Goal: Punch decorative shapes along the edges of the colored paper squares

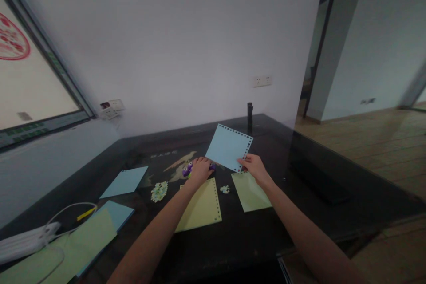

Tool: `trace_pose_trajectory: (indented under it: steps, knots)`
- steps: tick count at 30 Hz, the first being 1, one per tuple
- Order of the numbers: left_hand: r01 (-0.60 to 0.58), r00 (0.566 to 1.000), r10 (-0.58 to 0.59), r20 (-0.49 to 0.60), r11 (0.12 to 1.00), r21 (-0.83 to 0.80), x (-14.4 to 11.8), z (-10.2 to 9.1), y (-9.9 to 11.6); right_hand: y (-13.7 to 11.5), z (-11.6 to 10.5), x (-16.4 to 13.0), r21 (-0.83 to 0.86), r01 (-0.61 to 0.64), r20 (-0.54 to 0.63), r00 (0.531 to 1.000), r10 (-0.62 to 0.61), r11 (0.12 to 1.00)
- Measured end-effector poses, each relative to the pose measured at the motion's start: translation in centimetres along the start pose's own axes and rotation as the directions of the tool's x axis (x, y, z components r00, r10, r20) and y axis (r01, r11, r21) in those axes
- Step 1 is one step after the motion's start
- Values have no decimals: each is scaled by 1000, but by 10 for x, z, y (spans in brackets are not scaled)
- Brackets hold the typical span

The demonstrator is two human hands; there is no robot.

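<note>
My right hand [253,167] pinches the lower right corner of a light blue sheet [228,145], held up off the table. Small holes run along the sheet's top and right edges. My left hand [200,169] rests with bent fingers over a purple craft punch [212,167], which it largely hides. Beside that hand sit small purple pieces with white eye-like dots [186,171]. A yellow sheet [203,206] with holes down its right edge lies under my left forearm. Beneath my right hand is a pale green sheet [249,193], also with holes along its top.
Paper cut-outs form a larger pile [159,191] at left and a small one [225,189] between the sheets. Farther left lie a blue sheet [124,182], stacked green paper [89,235] and a white power strip [26,242] with its cable. A black cylinder [250,117] stands at the back.
</note>
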State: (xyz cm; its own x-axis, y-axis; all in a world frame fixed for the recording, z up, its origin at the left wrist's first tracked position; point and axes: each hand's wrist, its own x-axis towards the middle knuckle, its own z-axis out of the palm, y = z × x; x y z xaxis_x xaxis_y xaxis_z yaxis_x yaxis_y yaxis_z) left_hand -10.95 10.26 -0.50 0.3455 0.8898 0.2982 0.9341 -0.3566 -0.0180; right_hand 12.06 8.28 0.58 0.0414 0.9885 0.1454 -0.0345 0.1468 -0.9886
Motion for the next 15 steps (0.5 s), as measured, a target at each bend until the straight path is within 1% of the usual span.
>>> trace_pose_trajectory:
  steps: [4,6,8,10,12,13,14,15]
  knots:
    - [-5,1000,6,21,1000,-29,4,-3,-1,0,1,-1,8,-9,-2,1000,9,1000]
    - [0,1000,1,7,998,-64,5,-4,-1,1,1,-2,12,-9,-7,1000,9,1000]
    - [32,999,-34,-17,992,-120,5,-6,0,1,1,-2,18,-6,-9,1000,6,1000]
    - [92,994,-102,-33,971,-222,2,-9,2,1,1,-3,21,-2,-4,1000,2,1000]
    - [137,985,-167,-48,915,-379,-6,-13,7,1,1,-3,22,-2,-3,1000,2,1000]
    - [140,980,-192,-60,867,-478,-11,-15,10,1,1,-3,21,-1,-8,1000,2,1000]
    - [136,974,-215,-67,799,-586,-16,-17,14,1,1,-3,21,0,-13,1000,0,1000]
    - [136,968,-243,-56,702,-699,-23,-18,19,2,1,-3,22,2,-17,1000,-2,1000]
